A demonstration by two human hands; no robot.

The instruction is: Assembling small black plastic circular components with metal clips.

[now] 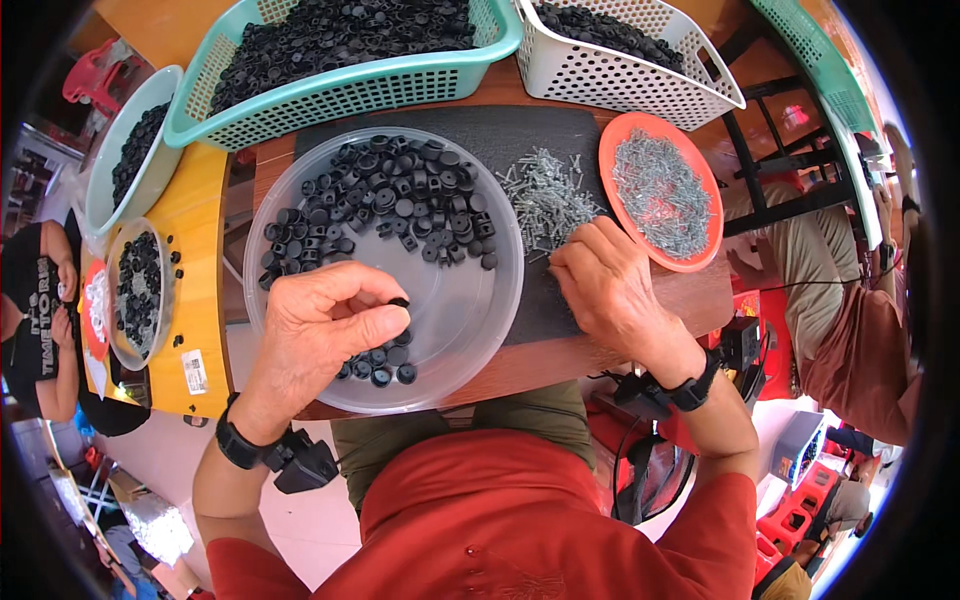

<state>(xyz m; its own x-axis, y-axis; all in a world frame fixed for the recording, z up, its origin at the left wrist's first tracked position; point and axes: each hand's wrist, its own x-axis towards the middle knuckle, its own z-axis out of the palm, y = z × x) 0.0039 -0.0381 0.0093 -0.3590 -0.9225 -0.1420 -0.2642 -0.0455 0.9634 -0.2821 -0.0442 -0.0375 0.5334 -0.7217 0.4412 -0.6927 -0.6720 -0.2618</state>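
My left hand [318, 325] pinches a small round black plastic part [399, 302] between thumb and forefinger, above the near left of a clear round tub [450, 350]. Many black plastic parts [400, 195] of the same sort lie heaped in the tub's far half, and a few sit beneath my left hand. At the near right edge of a loose pile of silvery screws [545, 190] is my right hand [612, 290], its fingers curled together. Its fingertips are partly hidden, so whatever they hold cannot be made out.
An orange plate [613, 205] of screws stands beside my right hand. Behind the dark mat [480, 125] are a teal basket [330, 105] and a white basket [630, 90], both with black parts. At left, a yellow table [205, 290] holds more containers; a person [40, 310] sits beyond.
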